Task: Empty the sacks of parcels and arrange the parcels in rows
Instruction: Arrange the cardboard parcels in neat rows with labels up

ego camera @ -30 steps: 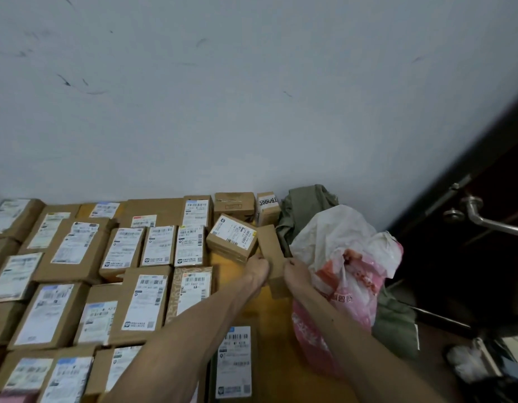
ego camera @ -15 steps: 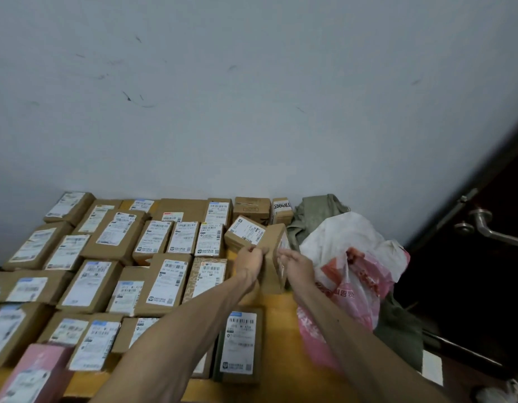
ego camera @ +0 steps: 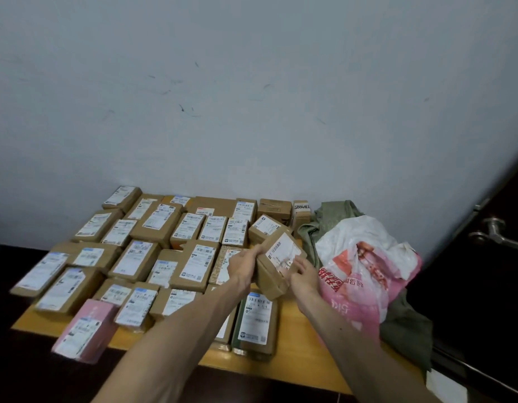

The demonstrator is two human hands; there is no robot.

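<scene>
Across the wooden worktop (ego camera: 298, 353), against the pale wall (ego camera: 252, 112), labelled parcels (ego camera: 135, 257) were laid flat in rows, and a pink and white plastic sack (ego camera: 365, 271) was slumped at the right end upon a green cloth (ego camera: 324, 225). Between the rows and the sack, a brown parcel (ego camera: 269, 282) was held just above the worktop, tilted, with its white label (ego camera: 282, 251) turned upward. It was gripped from both sides: the left hand (ego camera: 243, 266) was wrapped round its left edge, with the fingers (ego camera: 259, 251) curled over the top, and the right hand (ego camera: 304, 276) was closed on its lower right edge. Taped cardboard of this kind was judged stiff and fairly light, though the smooth tape could prove slippery. Its contents could not be told, so it was best treated as fragile. A hold across two opposite sides, clear of the label, was judged surest for setting it down flat beside the last row.
</scene>
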